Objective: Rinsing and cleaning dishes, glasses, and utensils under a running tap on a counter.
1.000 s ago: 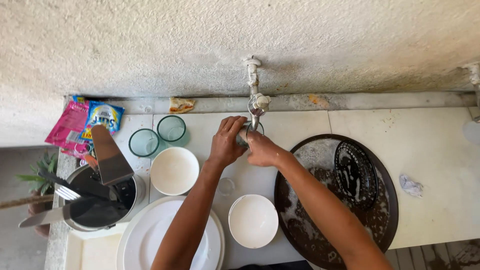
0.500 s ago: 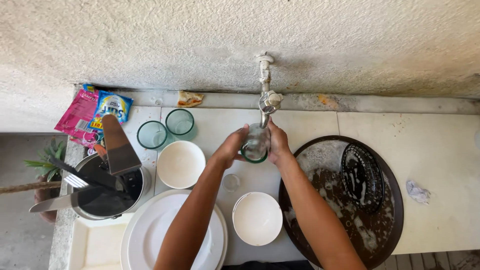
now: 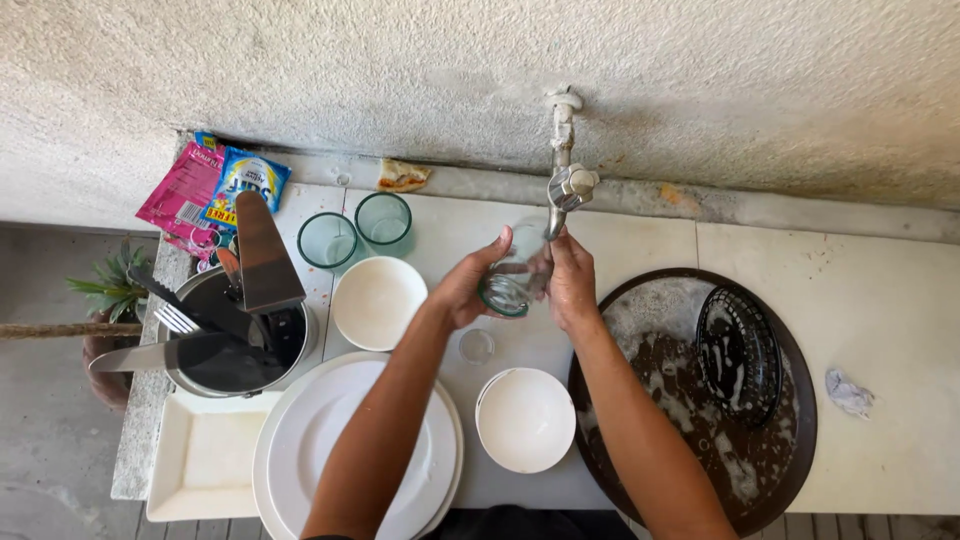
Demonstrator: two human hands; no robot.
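A clear drinking glass (image 3: 512,278) with a greenish rim is tilted on its side under the wall tap (image 3: 566,178). My left hand (image 3: 468,288) grips it from the left, and my right hand (image 3: 570,280) holds it from the right. The glass's mouth faces toward me. Below the hands a small round drain (image 3: 476,346) sits in the white tiled counter (image 3: 640,250).
Two green-tinted glasses (image 3: 328,240) (image 3: 384,220) stand at the back left. White bowls (image 3: 378,302) (image 3: 526,420), stacked white plates (image 3: 330,450), a square white tray (image 3: 205,460), and a pot of utensils (image 3: 225,345) lie left. A soapy dark round tray (image 3: 690,400) holds a black basket (image 3: 738,352). Detergent sachets (image 3: 215,190) lean on the wall.
The glass was held upright against the tap spout; now it has come down a little and is tilted on its side between both hands. The view has shifted slightly.
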